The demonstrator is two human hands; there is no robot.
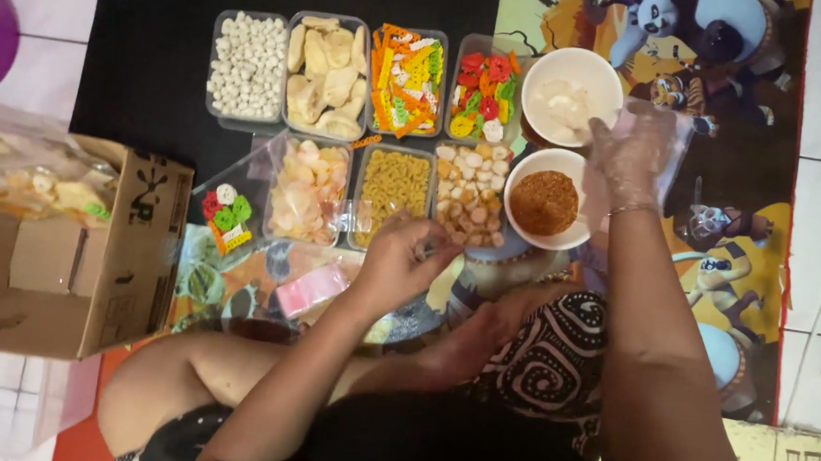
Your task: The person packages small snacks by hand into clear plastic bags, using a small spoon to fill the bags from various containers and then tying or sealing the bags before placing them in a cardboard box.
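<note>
Head view, left to right: cardboard box [94, 278] at nine o'clock; left hand [399, 258], centre, fingers pinched together above the tray of mixed round crackers [472, 194]; right hand [629, 158], gloved, fingers spread apart, beside the bowl of red-brown powder [545, 201] at two o'clock.

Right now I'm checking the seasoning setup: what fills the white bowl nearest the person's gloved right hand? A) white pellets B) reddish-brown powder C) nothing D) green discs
B: the white bowl just left of the gloved right hand holds a mound of reddish-brown powder.
</note>
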